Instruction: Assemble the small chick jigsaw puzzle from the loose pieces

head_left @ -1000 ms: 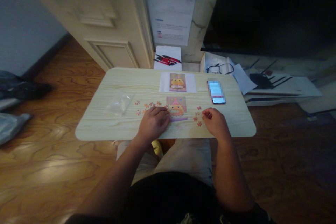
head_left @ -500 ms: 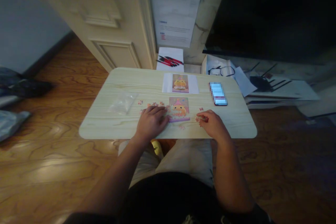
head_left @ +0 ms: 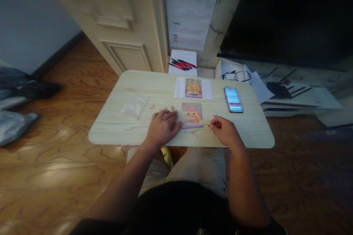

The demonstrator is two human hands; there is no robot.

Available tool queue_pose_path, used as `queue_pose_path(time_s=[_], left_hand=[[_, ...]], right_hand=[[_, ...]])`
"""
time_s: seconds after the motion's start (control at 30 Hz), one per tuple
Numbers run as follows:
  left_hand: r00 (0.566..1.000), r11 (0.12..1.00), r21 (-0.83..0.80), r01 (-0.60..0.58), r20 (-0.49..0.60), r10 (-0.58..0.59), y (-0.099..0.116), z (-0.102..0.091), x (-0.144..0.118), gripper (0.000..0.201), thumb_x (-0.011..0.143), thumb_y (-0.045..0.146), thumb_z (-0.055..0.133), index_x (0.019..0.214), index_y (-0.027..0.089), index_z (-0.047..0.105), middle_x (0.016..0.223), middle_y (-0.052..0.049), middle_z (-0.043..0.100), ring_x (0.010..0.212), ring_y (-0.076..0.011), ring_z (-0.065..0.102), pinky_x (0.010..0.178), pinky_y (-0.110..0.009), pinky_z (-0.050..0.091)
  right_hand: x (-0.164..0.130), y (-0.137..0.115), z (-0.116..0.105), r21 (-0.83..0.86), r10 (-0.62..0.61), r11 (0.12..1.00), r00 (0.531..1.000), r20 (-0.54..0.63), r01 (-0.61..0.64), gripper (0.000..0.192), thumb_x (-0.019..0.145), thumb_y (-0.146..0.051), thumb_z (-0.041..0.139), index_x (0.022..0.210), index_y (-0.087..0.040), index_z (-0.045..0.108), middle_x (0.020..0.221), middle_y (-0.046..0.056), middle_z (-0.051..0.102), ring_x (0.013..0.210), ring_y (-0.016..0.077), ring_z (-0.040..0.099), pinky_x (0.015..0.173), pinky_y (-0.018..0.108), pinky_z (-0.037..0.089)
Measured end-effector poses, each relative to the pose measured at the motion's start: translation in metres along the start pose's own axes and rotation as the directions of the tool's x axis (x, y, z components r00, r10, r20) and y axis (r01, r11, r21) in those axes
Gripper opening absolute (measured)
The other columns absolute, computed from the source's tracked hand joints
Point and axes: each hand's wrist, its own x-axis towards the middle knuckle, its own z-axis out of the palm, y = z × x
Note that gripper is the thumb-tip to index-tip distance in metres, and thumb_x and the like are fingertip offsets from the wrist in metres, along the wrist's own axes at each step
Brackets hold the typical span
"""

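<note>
A partly assembled jigsaw puzzle [head_left: 192,109] of an orange cartoon figure in a pink hat lies near the middle of the table. Fingers stretched out, my left hand [head_left: 162,126] rests at its left edge. Loose orange puzzle pieces [head_left: 172,108] lie just beyond those fingers, some of them partly covered. To the right of the puzzle, my right hand [head_left: 224,129] pinches a small puzzle piece [head_left: 210,125] between thumb and forefinger. More pieces [head_left: 215,116] lie around that hand, and a few pale ones [head_left: 195,134] sit below the puzzle.
Behind the puzzle, a printed reference picture [head_left: 193,88] lies on white paper. A clear plastic bag [head_left: 135,107] is on the left of the wooden table [head_left: 110,128], and a phone [head_left: 233,100] on the right. Red and black pens [head_left: 182,64] lie beyond the far edge.
The view has shifted slightly, moving everything a little to the right. My right hand has come nearer the puzzle with its fingertips pinched. My left hand stays nearly in place.
</note>
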Motion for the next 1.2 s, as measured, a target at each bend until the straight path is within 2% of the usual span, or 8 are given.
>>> queue_pose_path(time_s=[0.13, 0.27, 0.37, 0.5, 0.83, 1.0, 1.2], left_hand=[[0.999, 1.0, -0.018, 0.013, -0.029, -0.013, 0.0, -0.001, 0.0, 0.029, 0.098, 0.039, 0.06, 0.117, 0.023, 0.075, 0.135, -0.007, 0.072, 0.128, -0.0345, 0.058, 0.106, -0.054, 0.044], [0.998, 0.983, -0.183, -0.035, -0.057, 0.024, 0.008, 0.002, 0.005, 0.027, 0.098, 0.037, 0.063, 0.118, 0.024, 0.073, 0.122, -0.007, 0.076, 0.116, -0.0282, 0.065, 0.105, -0.049, 0.048], [0.996, 0.948, -0.308, -0.083, -0.06, 0.068, 0.016, 0.004, 0.009, 0.026, 0.097, 0.038, 0.066, 0.118, 0.024, 0.073, 0.113, -0.007, 0.077, 0.108, -0.025, 0.068, 0.101, -0.044, 0.052], [0.995, 0.926, -0.373, -0.06, -0.092, 0.027, 0.02, 0.005, 0.013, 0.024, 0.096, 0.039, 0.069, 0.115, 0.025, 0.072, 0.106, -0.005, 0.078, 0.1, -0.0218, 0.07, 0.095, -0.039, 0.054], [0.998, 0.916, -0.395, -0.065, -0.022, 0.062, 0.011, 0.006, 0.018, 0.019, 0.097, 0.038, 0.066, 0.111, 0.026, 0.072, 0.1, -0.004, 0.077, 0.096, -0.0212, 0.069, 0.09, -0.038, 0.055], [0.995, 0.926, -0.367, -0.091, -0.006, 0.096, 0.005, 0.007, 0.021, 0.021, 0.098, 0.038, 0.066, 0.112, 0.025, 0.074, 0.099, -0.005, 0.077, 0.096, -0.0213, 0.07, 0.091, -0.038, 0.055], [0.998, 0.952, -0.298, -0.067, -0.008, 0.068, -0.022, 0.006, 0.028, 0.021, 0.098, 0.036, 0.065, 0.108, 0.023, 0.078, 0.098, -0.006, 0.079, 0.094, -0.0223, 0.071, 0.088, -0.039, 0.056]], right_hand=[[0.004, -0.008, 0.004, 0.07, 0.013, 0.997, 1.0, -0.022, -0.011, 0.015, 0.088, -0.038, 0.067, 0.089, -0.024, 0.073, 0.086, 0.003, 0.077, 0.075, 0.0198, 0.068, 0.07, 0.033, 0.053], [0.01, -0.022, 0.017, 0.151, -0.017, 0.988, 0.999, -0.041, 0.023, 0.018, 0.088, -0.038, 0.069, 0.095, -0.023, 0.075, 0.092, 0.005, 0.079, 0.082, 0.0209, 0.071, 0.077, 0.034, 0.056], [0.015, -0.036, 0.032, 0.26, -0.038, 0.965, 0.999, -0.023, 0.042, 0.017, 0.087, -0.036, 0.071, 0.096, -0.022, 0.075, 0.095, 0.006, 0.079, 0.085, 0.0205, 0.073, 0.081, 0.035, 0.057], [0.018, -0.048, 0.047, 0.397, -0.012, 0.918, 0.999, 0.035, -0.003, 0.017, 0.084, -0.031, 0.073, 0.097, -0.022, 0.073, 0.095, 0.006, 0.079, 0.086, 0.021, 0.075, 0.08, 0.034, 0.059], [0.028, -0.05, 0.056, 0.398, 0.042, 0.915, 0.996, 0.08, -0.07, 0.015, 0.083, -0.031, 0.074, 0.095, -0.022, 0.072, 0.092, 0.005, 0.079, 0.085, 0.0209, 0.075, 0.078, 0.034, 0.06], [0.033, -0.049, 0.064, 0.423, 0.019, 0.904, 0.995, 0.097, -0.059, 0.014, 0.084, -0.032, 0.074, 0.093, -0.022, 0.071, 0.092, 0.004, 0.078, 0.084, 0.0197, 0.074, 0.077, 0.032, 0.059], [0.04, -0.047, 0.058, 0.385, -0.008, 0.923, 1.0, -0.018, 0.014, 0.021, 0.086, -0.036, 0.072, 0.101, -0.021, 0.072, 0.091, 0.004, 0.075, 0.082, 0.0188, 0.069, 0.075, 0.031, 0.055]])
